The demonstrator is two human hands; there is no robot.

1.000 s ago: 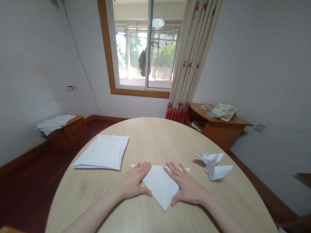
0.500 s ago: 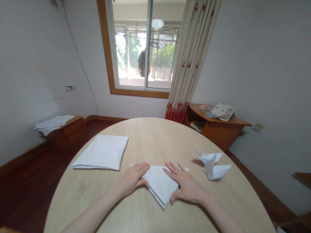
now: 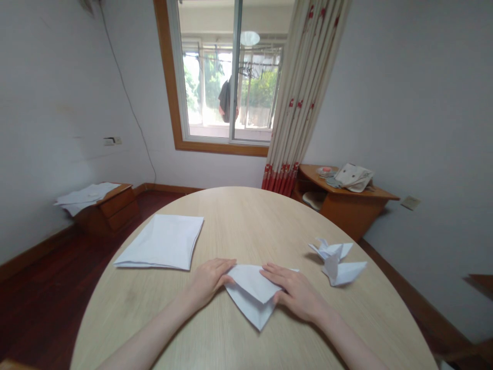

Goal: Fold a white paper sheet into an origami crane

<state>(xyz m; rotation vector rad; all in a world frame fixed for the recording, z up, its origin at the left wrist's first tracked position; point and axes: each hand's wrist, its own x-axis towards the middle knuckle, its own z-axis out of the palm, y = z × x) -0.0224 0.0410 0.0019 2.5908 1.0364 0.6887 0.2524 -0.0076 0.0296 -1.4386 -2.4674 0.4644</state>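
Note:
A white sheet of paper folded into a triangle (image 3: 252,303) lies on the table, its point toward me. Its upper layer stands raised off the lower one, leaving a gap at the front. At the paper's left corner, my left hand (image 3: 212,280) is closed, fingers over the top edge and thumb at the raised layer's side. My right hand (image 3: 298,293) grips the right side in the same way, fingers on top and thumb by the flap's edge. Both far corners are partly hidden under my fingers.
A stack of white paper squares (image 3: 162,241) lies on the round wooden table (image 3: 239,210) at the left. Two folded paper birds (image 3: 341,264) stand at the right. Beyond are a corner cabinet (image 3: 346,205) with a cloth bag and a low drawer unit (image 3: 115,208) with papers.
The triangle's upper layer has lifted away from the lower one. My thumbs have moved up from the sides to the flap's edges, and my spread fingers have drawn closer together.

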